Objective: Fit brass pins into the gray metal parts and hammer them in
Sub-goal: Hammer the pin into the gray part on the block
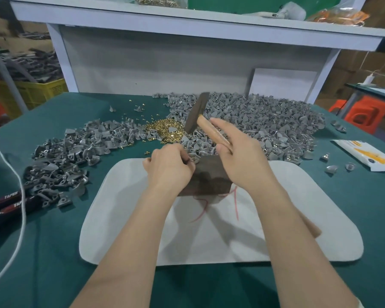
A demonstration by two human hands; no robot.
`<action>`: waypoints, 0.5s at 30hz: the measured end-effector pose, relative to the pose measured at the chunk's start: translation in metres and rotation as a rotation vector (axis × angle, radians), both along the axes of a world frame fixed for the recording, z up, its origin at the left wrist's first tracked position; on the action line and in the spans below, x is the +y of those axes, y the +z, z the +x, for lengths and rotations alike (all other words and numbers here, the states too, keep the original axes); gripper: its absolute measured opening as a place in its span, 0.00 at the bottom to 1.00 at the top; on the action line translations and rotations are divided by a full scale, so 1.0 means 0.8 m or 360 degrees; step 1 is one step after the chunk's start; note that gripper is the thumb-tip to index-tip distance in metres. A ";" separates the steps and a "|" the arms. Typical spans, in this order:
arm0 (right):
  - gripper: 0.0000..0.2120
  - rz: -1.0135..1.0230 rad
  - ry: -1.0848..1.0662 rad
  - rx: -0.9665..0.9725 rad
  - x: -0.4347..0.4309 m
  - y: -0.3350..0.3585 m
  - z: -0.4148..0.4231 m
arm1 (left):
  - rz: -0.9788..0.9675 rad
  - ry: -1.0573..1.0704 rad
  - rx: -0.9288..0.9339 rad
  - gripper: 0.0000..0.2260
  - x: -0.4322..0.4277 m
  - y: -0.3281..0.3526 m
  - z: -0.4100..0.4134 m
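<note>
My right hand (242,156) grips the hammer (206,125), head raised. My left hand (169,167) pinches a small part (191,160), mostly hidden, on the dark block (209,176). Brass pins (165,130) lie just beyond it, amid heaped gray parts (265,123). I judge plenty remains.

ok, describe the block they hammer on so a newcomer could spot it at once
On the green table, find the white mat in front of the person. At its far edge, between the left hand and the right hand gripping the hammer, sits a dark block. Unlike the loose gray parts and brass pins heaped behind it, it is one solid, flat-topped brownish slab.
</note>
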State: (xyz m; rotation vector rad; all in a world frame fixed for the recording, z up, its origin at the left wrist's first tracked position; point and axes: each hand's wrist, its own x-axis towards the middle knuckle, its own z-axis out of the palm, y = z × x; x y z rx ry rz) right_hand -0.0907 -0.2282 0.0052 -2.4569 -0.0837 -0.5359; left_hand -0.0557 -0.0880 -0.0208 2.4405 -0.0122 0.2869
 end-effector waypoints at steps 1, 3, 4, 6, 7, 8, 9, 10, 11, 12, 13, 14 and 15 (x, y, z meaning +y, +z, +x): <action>0.24 -0.0010 -0.0024 -0.0031 -0.004 0.000 -0.004 | 0.0000 0.0020 -0.0020 0.06 0.001 0.000 0.001; 0.22 0.0029 -0.0005 -0.0087 -0.008 0.000 -0.014 | 0.0004 0.0047 -0.0047 0.05 0.003 0.000 0.001; 0.22 0.0030 0.0001 -0.0101 -0.009 -0.001 -0.019 | 0.0013 0.0056 -0.0054 0.04 0.004 0.001 0.001; 0.21 -0.0006 0.0001 -0.0116 -0.009 -0.002 -0.026 | 0.0026 0.0069 -0.0067 0.03 0.004 0.000 0.001; 0.20 -0.0015 -0.0004 -0.0132 -0.009 -0.001 -0.029 | 0.0025 0.0072 -0.0076 0.02 0.004 0.000 0.000; 0.20 -0.0014 -0.0016 -0.0160 -0.009 0.000 -0.032 | 0.0019 0.0075 -0.0085 0.02 0.003 0.000 0.000; 0.20 -0.0009 -0.0031 -0.0200 -0.010 0.002 -0.034 | 0.0006 0.0078 -0.0091 0.02 0.003 0.000 0.000; 0.19 -0.0003 -0.0042 -0.0239 -0.011 0.004 -0.036 | -0.0014 0.0078 -0.0092 0.03 0.003 -0.001 0.000; 0.20 -0.0005 -0.0049 -0.0257 -0.012 0.007 -0.039 | -0.0034 0.0074 -0.0088 0.03 0.003 -0.001 0.000; 0.20 -0.0026 -0.0049 -0.0252 -0.012 0.008 -0.042 | -0.0048 0.0067 -0.0087 0.04 0.003 -0.001 0.000; 0.20 -0.0071 -0.0044 -0.0223 -0.012 0.009 -0.045 | -0.0056 0.0060 -0.0084 0.05 0.003 -0.001 0.001; 0.20 -0.0128 -0.0037 -0.0170 -0.012 0.007 -0.048 | -0.0056 0.0055 -0.0076 0.05 0.003 -0.001 0.001; 0.20 -0.0184 -0.0034 -0.0099 -0.011 0.005 -0.050 | -0.0054 0.0053 -0.0066 0.05 0.004 -0.001 0.001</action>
